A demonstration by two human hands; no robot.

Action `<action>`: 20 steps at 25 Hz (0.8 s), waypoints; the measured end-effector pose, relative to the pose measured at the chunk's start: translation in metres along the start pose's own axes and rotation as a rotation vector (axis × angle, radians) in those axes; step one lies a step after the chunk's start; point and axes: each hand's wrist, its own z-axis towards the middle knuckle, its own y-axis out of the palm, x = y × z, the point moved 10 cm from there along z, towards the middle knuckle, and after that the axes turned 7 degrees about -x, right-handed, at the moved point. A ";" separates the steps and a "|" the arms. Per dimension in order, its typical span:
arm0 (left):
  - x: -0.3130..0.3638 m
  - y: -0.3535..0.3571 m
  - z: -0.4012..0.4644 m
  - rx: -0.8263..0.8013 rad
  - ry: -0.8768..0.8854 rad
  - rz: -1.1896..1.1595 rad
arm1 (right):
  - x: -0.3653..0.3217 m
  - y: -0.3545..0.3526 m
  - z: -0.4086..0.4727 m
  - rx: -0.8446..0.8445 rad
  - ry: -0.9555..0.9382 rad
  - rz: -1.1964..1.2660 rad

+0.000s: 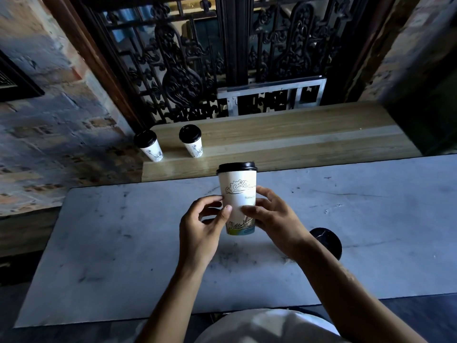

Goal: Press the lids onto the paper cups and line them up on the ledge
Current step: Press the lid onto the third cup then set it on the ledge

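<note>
Both forearms reach forward over the grey stone tabletop [123, 243] and meet at a paper cup [238, 194] held upright above it. The left hand [202, 226] grips the cup's left side, thumb laid up the front of the wall and fingers curled round the far side. The right hand [272, 219] grips the right side, thumb across the lower front and fingers wrapped behind. A black lid [237, 167] sits on the cup's rim; whether it is fully seated cannot be told.

Beyond the tabletop runs a wooden ledge [296, 139]. Two lidded cups stand on its left end, one at the very corner [148, 145] and a second [191, 141] near it to the right, apart from each other. Behind the right forearm a round black object [329, 241] rests on the tabletop, partly hidden. Dark ornate ironwork [185, 70] rises behind the ledge, with rough brick wall [49, 120] at the left.
</note>
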 end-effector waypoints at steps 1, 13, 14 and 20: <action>0.004 -0.001 0.000 0.005 0.024 0.027 | -0.002 0.000 0.001 -0.004 -0.008 -0.052; 0.003 0.013 0.001 0.030 -0.009 -0.045 | -0.015 -0.019 -0.004 0.055 -0.037 -0.005; 0.004 0.015 0.000 0.026 -0.015 -0.072 | -0.016 -0.021 -0.005 0.070 -0.040 0.016; 0.012 0.022 -0.008 0.001 -0.033 -0.109 | -0.020 -0.027 -0.005 0.080 -0.067 0.052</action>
